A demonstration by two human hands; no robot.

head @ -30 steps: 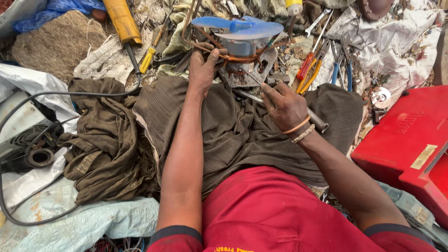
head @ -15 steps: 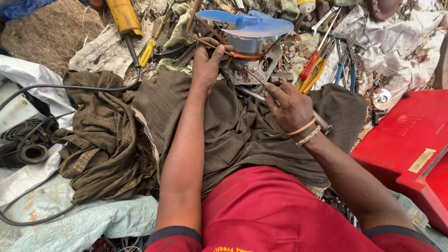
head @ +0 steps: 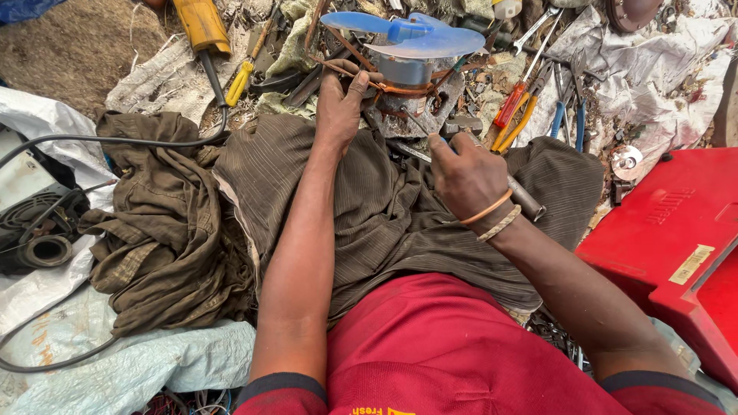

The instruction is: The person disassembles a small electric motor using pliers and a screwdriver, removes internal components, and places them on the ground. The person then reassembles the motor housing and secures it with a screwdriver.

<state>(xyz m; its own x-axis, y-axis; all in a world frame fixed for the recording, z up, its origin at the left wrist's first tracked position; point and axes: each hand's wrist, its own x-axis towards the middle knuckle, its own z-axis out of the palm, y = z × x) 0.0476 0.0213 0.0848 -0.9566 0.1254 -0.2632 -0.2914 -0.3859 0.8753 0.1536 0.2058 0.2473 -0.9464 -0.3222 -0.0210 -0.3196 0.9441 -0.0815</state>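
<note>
A small fan motor (head: 406, 77) with a blue plastic blade (head: 419, 34) on top and copper wire around it rests on the ground past my knees. My left hand (head: 340, 104) grips the motor's left side, thumb near the copper winding. A grey metal rod-like tool (head: 520, 195) is clasped in my right hand (head: 465, 173); its thin tip (head: 407, 150) points into the motor's base. Two thin bands circle my right wrist. My lap is covered by brown trousers (head: 369, 207).
A red plastic case (head: 676, 246) lies at right. Pliers and screwdrivers (head: 530, 104) with red, orange and blue handles lie beyond the motor. A yellow-handled tool (head: 200, 23) with black cable, a dark motor housing (head: 34, 230) and brown cloth (head: 154, 230) sit at left.
The view has drawn closer to the motor. My left hand stays on the motor; my right hand has shifted the tool's tip slightly toward the motor's base.
</note>
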